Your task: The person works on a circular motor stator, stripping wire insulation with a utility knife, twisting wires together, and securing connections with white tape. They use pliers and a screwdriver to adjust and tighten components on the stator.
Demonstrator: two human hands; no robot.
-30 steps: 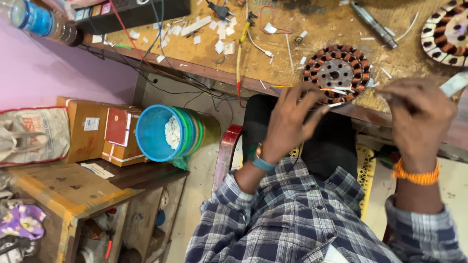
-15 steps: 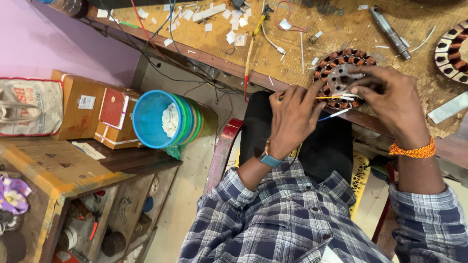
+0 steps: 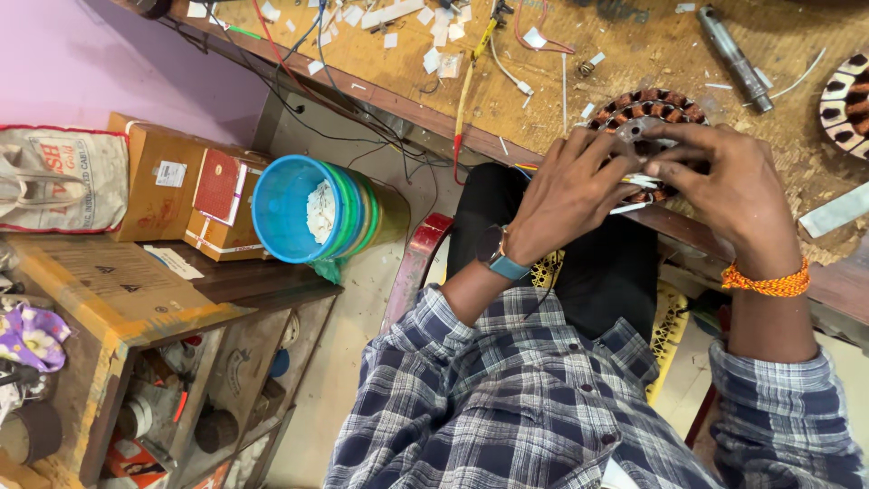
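— What is being handled at the near edge of the worn wooden desk [image 3: 634, 54]?

— A round motor stator wound with copper coils [image 3: 654, 113] is gripped there from both sides. The left hand [image 3: 572, 195] is closed on its near-left rim, fingers curled over the windings; the right hand [image 3: 724, 181] is clamped over its right side, fingers bent across the top.

— And between the hands?

— Thin white insulating strips [image 3: 638, 186] are seen poking out at the stator's near edge, pinched by the fingertips.

— Anything else noted?

— A grey metal shaft [image 3: 735, 56] is laid well apart on the desk, and a stack of blue and green plastic buckets [image 3: 321, 213] is seen lying on its side below, to the left.
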